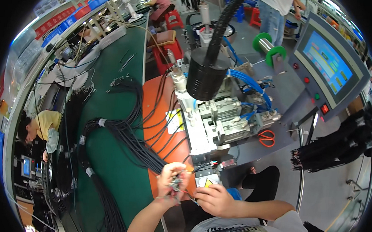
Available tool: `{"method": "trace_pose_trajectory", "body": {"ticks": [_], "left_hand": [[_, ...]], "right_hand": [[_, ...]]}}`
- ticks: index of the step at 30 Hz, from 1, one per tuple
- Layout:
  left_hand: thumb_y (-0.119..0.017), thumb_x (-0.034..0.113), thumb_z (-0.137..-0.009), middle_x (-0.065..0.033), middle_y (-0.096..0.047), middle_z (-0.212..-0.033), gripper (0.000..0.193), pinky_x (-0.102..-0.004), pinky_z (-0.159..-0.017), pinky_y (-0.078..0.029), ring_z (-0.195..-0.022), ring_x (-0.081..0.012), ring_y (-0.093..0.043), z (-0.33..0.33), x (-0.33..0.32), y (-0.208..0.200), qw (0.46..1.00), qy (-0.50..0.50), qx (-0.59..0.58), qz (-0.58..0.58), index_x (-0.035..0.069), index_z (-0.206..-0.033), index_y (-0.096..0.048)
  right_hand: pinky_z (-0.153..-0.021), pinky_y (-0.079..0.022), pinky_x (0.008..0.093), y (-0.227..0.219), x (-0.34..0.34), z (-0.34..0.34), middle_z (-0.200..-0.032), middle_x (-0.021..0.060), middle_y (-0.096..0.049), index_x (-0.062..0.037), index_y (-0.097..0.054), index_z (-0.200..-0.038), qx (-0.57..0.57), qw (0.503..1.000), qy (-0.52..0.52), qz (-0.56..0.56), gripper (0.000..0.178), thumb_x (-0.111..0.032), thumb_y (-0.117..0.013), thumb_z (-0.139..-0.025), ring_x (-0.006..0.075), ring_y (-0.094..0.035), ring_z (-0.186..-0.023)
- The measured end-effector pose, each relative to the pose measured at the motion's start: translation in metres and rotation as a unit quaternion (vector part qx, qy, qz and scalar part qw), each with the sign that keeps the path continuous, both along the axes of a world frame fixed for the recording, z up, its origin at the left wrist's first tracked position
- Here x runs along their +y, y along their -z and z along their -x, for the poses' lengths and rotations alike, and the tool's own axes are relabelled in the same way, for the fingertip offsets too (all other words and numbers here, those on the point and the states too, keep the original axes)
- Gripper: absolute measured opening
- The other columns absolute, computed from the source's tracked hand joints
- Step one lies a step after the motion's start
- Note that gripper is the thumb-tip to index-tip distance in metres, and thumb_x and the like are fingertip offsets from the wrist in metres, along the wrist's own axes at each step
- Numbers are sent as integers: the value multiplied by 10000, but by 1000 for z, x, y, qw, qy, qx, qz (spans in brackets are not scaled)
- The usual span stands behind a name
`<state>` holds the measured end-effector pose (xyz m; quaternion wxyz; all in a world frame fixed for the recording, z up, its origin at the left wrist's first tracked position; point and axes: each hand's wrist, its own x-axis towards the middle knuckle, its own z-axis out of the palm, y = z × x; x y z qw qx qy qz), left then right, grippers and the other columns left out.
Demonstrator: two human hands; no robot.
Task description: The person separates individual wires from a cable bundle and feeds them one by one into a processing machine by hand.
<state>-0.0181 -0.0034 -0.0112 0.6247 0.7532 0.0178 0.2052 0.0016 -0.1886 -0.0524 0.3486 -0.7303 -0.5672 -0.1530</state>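
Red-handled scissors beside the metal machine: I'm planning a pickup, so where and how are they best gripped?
Probably by the red handle loops, pinched together from the right. The loops lie flat on the grey worktop, facing right, while the metal machine crowds their left. The blades can't be made out clearly.

Head-worn fisheye, facing down, near green table (127, 177).
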Motion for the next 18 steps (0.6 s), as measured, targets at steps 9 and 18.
{"method": "trace_pose_trajectory", "body": {"ticks": [9, 18], "left_hand": [[-745, 33, -663, -78, -647, -798, 310, -295, -630, -481, -699, -218, -622, -6, 3, -2, 976, 68, -89, -188, 18, -939, -604], [-748, 88, -611, -97, -669, -833, 407, -311, -673, -473, -733, -243, -647, -19, -3, -13, 962, 129, -62, -234, 24, -999, -643]], "right_hand": [[-654, -483, 273, -18, -17, -15, -897, 71, -584, -52, -587, -806, 233, 963, -82, -111, 154, -102, -721, -748, 164, -606, -771], [-547, -437, 202, -47, 3, -51, -803, 47, -607, 25, -616, -966, 498, 845, 40, -190, 104, -14, -576, -879, 62, -557, -579]]}}
